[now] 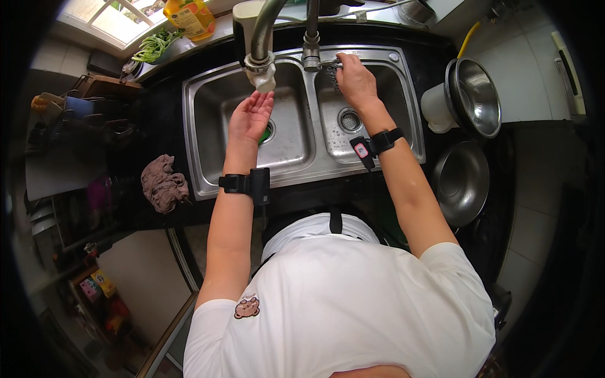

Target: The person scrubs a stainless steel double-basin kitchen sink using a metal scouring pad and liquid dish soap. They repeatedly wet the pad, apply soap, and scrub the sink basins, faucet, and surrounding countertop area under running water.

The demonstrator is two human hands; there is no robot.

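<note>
My left hand (251, 115) is palm up with fingers together, under the white filter spout (266, 81) of the faucet, over the left basin of the steel double sink (288, 175). Nothing lies in its palm. My right hand (355, 80) is at the upper part of the right basin, its fingertips at a dark, mesh-like scouring pad (333, 75) beside the second tap (311, 61). Its fingers hide part of the pad, and whether they grip it is unclear. A round strainer drain (350, 120) shows below that hand.
A crumpled brown cloth (164, 183) lies left of the sink. Steel bowls (478, 97) lean by a white container (436, 107) at right, above a metal pan (462, 183). Behind stand an orange bottle (191, 19) and green vegetables (157, 46). A dish rack is at left.
</note>
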